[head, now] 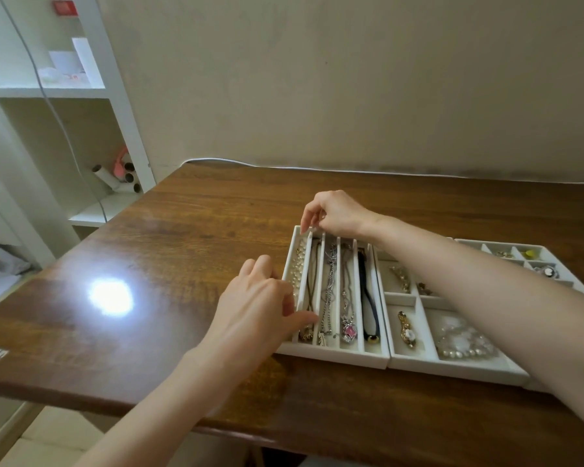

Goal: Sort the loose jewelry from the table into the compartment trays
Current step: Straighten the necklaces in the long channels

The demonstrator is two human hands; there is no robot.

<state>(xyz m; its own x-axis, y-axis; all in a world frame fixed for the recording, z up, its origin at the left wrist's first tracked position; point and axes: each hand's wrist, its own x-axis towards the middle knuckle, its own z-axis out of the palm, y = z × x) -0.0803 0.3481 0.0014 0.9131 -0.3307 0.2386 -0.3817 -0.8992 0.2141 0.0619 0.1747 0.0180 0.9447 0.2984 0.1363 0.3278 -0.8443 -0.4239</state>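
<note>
A white tray (344, 358) with long slots sits on the wooden table (189, 237). Its slots hold a pearl strand (297, 264), a thin dark necklace (312, 281), silver chains (329, 291), a pink pendant (349, 331) and a dark cord (364, 291). My right hand (334, 212) is at the tray's far end and pinches the top of the thin dark necklace. My left hand (260, 308) is at the tray's near left, its thumb and fingertips touching the lower end of the same necklace. Whether it grips it is hidden.
Touching the first tray's right side, a second white tray (452, 369) holds brooches and a pearl bracelet (462, 352). A third tray (533, 251) with small items lies behind my right forearm. A white shelf unit (91, 96) stands at the left.
</note>
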